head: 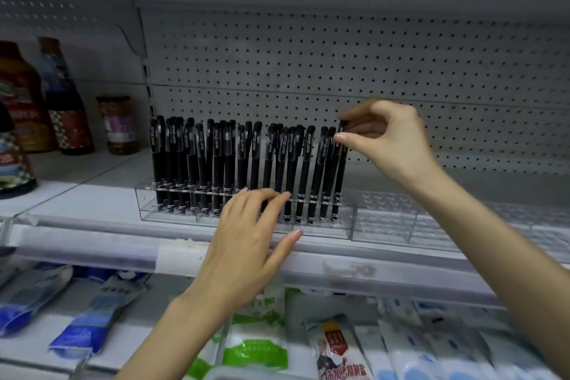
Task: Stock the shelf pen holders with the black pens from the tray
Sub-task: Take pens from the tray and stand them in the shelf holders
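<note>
- Two clear acrylic pen holders sit side by side on the shelf (77, 207), touching end to end.
- Left pen holder (148, 208): a dense row of black pens (240, 163) stands in its slots, caps up. Most are upright and several lean slightly. The row fills it from the left end almost to the right end.
- Right pen holder (385, 225): only clear divider walls show.
- Black pen (339, 170) at the right end of the row: it stands in a slot of the left holder, tilted a little to the right.
- Right hand (391, 139): thumb and forefinger are curled narrow and pinch the cap of that end pen. The other fingers are folded behind.
- Left hand (246, 241): fingers are straight and slightly spread, with the tips resting on the top front edge of the left holder, against the pen barrels. The thumb reaches out over the shelf's front edge. It holds nothing.
- Shelf surface: pale, with a clear plastic price rail (92, 244) along the near edge.
- Far wall: grey pegboard panel (339, 55).
- Far left on the same level: dark sauce bottles (24, 95) and a small jar (118, 125), well apart from the holders.
- Lower shelf, near: blue pouches (92, 318) at left, a green-and-white pack (256, 345) in the centre and a red-and-yellow printed packet (336, 348) beside it. Pale packets at right are too blurred to identify.
</note>
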The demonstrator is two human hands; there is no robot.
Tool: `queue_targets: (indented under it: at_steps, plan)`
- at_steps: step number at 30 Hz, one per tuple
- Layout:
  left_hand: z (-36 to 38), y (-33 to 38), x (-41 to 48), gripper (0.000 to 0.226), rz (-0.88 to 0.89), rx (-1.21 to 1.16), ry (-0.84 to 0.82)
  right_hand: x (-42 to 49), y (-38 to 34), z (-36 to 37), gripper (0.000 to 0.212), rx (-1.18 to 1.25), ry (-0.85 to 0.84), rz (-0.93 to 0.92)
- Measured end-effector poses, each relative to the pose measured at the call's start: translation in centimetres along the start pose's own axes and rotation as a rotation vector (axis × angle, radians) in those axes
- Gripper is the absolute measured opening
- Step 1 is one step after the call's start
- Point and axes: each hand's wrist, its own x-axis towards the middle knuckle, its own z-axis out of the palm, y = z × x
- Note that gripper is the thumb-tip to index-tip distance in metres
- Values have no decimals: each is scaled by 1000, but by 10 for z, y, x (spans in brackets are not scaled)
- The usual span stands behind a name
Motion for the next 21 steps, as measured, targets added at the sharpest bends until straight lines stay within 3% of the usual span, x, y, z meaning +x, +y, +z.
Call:
queue_targets:
  at_steps: [12,21]
  plan:
    - [0,-1,1,58,1,21,3,6,-10,-3,21,-126,-113,74]
    - [-2,0,-1,62,9,17,-39,-6,-17,-2,32,-413,-60,-49]
